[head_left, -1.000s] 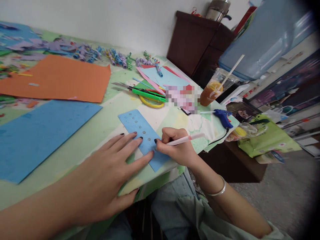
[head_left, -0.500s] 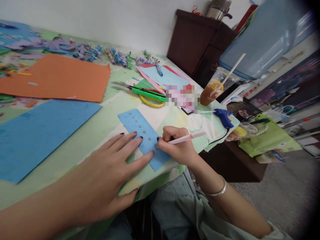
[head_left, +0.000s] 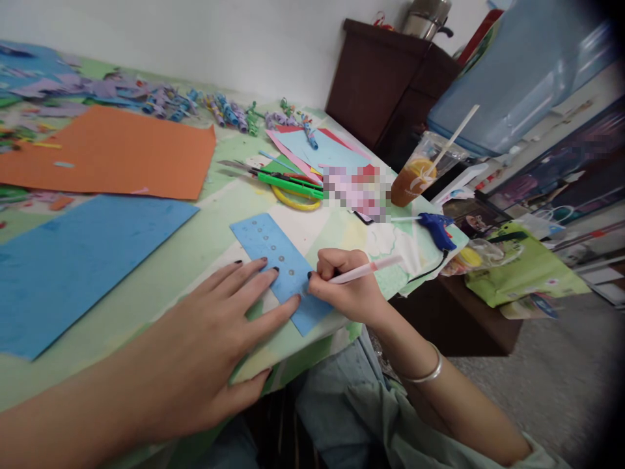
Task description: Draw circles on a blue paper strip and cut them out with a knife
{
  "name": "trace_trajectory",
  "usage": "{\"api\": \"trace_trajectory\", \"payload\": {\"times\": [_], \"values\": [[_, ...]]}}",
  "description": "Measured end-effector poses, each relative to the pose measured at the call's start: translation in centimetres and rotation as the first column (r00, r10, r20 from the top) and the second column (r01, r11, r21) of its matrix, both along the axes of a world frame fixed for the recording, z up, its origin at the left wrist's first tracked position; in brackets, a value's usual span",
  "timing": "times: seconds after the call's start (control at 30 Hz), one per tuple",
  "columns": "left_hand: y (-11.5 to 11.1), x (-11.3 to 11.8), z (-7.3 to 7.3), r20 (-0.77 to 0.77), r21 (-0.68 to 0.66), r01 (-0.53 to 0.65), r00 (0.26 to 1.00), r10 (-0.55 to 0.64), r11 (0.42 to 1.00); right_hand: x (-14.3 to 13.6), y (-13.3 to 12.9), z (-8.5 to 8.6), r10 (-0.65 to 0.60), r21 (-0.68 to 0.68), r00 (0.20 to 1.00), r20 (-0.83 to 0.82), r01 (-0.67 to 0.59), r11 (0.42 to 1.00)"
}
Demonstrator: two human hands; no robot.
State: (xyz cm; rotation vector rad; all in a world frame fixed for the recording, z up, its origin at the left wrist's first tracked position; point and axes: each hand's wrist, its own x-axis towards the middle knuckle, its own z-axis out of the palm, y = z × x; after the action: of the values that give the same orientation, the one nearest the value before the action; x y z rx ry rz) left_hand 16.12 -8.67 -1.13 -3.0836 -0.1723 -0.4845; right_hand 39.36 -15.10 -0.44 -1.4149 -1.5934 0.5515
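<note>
We hold a pink pen (head_left: 367, 268) over a blue paper strip (head_left: 291, 259) near the table's edge.
Our left hand (head_left: 209, 332) lies flat with fingers spread, at least two fingertips on the strip's left side; our right hand (head_left: 344, 285) pinches the pen between thumb and curled fingers, its tip hidden from us; small ringed marks run in a row along the strip; beyond it we see a green cutter (head_left: 290, 184), and a large blue sheet (head_left: 97, 260) lies to the left.
</note>
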Motion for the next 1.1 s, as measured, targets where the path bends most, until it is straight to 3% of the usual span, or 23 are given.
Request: {"api": "trace_trajectory", "payload": {"times": [0.23, 0.5, 1.1], "values": [[-0.05, 0.03, 0.14, -0.010, -0.001, -0.005, 1.000, 0.005, 1.000, -0.08, 0.01, 0.07, -0.056, 0.014, 0.997, 0.059, 0.056, 0.998], [-0.04, 0.16, 0.17, -0.009, -0.009, -0.004, 1.000, 0.004, 1.000, -0.01, -0.01, 0.12, 0.009, -0.017, 1.000, 0.019, -0.009, 1.000], [-0.12, 0.16, 0.17, -0.023, -0.023, -0.010, 1.000, 0.009, 1.000, -0.02, -0.05, 0.09, 0.005, -0.029, 1.000, -0.016, -0.005, 1.000]]}}
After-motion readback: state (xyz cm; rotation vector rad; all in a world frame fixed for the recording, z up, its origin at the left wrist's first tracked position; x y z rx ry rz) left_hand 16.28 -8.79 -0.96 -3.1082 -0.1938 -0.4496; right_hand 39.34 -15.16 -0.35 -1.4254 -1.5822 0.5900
